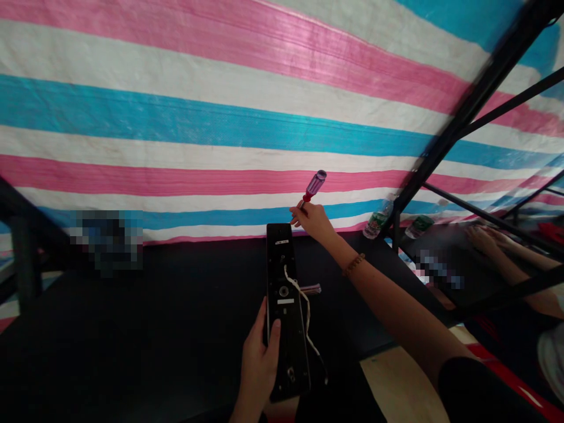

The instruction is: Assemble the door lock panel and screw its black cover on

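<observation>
A long black door lock panel (287,346), with a round hole, white labels and screws on its upward face, is tilted up near the table's front edge. My left hand (261,352) is closed around its left side, the thumb lying on the face. A white cable (308,311) runs out of the panel and hangs down over its right side. A shiny bar, perhaps the lever (311,288), sticks out to the right. Just beyond the panel's top end, my right hand (308,216) pinches a screwdriver (315,184) by its shaft, the purple-and-red handle pointing up.
The black table (198,305) meets a striped tarp (198,123) at the back. Plastic bottles (375,223) stand or lie by the black metal frame (434,158) on the right. A blurred object (108,241) sits at the left. Another person's hands (487,238) are at the far right.
</observation>
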Available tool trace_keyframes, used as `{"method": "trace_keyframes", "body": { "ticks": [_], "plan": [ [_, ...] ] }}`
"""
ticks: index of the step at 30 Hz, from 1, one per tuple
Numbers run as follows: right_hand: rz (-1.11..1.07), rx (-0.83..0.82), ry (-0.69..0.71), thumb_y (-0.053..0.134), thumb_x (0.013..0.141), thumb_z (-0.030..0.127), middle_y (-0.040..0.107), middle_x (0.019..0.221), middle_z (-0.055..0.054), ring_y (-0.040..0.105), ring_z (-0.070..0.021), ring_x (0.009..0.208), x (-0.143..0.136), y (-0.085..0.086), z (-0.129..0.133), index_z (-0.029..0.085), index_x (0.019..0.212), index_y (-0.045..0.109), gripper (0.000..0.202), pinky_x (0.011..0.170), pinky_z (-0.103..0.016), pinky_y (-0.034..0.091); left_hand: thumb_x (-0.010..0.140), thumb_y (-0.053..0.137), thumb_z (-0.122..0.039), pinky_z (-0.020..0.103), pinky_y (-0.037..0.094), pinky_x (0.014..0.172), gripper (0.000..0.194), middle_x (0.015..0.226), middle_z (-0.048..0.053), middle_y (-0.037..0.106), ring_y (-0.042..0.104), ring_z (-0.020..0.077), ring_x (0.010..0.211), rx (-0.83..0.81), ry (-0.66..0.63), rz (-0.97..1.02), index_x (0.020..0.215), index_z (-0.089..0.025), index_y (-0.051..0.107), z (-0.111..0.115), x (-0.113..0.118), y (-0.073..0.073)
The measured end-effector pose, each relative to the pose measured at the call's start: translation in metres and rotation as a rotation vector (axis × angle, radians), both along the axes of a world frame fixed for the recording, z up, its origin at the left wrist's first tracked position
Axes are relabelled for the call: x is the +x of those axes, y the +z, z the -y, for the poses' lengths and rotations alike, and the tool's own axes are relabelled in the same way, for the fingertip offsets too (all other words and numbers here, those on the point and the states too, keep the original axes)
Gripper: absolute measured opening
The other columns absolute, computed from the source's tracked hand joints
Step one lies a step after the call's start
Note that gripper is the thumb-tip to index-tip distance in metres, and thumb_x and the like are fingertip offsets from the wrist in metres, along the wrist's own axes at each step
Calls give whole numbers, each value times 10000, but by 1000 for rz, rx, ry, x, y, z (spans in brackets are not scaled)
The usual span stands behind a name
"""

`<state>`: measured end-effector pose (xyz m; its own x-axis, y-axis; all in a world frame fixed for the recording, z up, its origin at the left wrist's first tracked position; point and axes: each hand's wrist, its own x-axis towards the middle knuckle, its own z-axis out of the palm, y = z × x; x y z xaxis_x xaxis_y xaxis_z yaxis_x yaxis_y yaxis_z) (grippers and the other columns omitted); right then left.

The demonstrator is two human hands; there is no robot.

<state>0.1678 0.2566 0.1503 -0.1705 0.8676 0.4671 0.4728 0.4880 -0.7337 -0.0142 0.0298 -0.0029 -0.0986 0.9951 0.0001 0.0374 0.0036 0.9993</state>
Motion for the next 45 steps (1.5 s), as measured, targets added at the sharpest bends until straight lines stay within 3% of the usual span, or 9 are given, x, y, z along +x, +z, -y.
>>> {"method": "trace_keyframes", "body": {
  "ticks": [4,10,14,20,28,37,39,41,45],
  "plan": [
    [-10,-31,11,651,912,463,667,572,-17,727,-196,558,-4,5,-2,199,722,566,337,505,-240,576,922,581,-517,434,365,1194,656,1521,92,523,482,277,1410,14,-5,5,1491,-209,473,1,0,-1],
    [-84,-10,101,629,873,267,706,717,6,725,-155,592,-9,3,5,196,892,627,74,580,-243,598,929,574,-509,437,374,1188,640,1510,107,533,483,278,1409,32,1,-6,1481,-199,485,2,1,0],
    [-121,-63,73,677,850,312,706,661,-12,746,-187,640,-9,4,8,187,795,649,140,614,-269,619,940,560,-502,432,382,1182,628,1516,102,528,489,275,1405,29,-10,-4,1487,-206,476,2,0,0],
    [-92,-45,-18,759,806,434,693,633,-29,731,-192,583,-8,8,5,183,700,620,306,516,-237,583,949,533,-519,446,326,1214,642,1539,107,499,437,263,1443,20,-16,-11,1495,-188,460,1,0,-3],
    [-223,-103,106,634,879,270,699,757,-6,734,-158,601,-6,2,1,194,850,593,91,582,-253,618,941,546,-520,439,339,1207,638,1526,102,517,456,267,1430,19,-20,-7,1488,-202,469,1,0,1],
    [-98,-54,-86,738,838,314,686,593,-26,726,-209,563,1,7,-3,183,723,598,224,535,-272,588,928,560,-524,422,343,1204,653,1522,97,523,465,267,1424,15,-9,-22,1488,-202,467,0,0,1],
    [-98,-36,-36,702,851,245,702,650,-4,727,-188,584,2,9,-1,183,876,625,102,567,-264,592,923,570,-521,427,356,1198,650,1511,98,535,478,273,1414,8,-4,-18,1484,-208,474,0,0,3],
    [-103,-39,40,653,863,187,718,727,9,732,-163,627,3,10,1,194,997,617,139,611,-253,600,925,569,-513,434,356,1198,640,1510,97,536,478,274,1414,6,2,-12,1481,-210,478,1,0,4],
    [-55,-81,78,620,876,161,712,696,-9,734,-158,655,4,13,4,178,844,637,40,648,-247,608,937,551,-510,425,367,1194,633,1515,99,530,474,264,1418,5,-1,-20,1481,-198,475,1,0,5]
  ]
}}
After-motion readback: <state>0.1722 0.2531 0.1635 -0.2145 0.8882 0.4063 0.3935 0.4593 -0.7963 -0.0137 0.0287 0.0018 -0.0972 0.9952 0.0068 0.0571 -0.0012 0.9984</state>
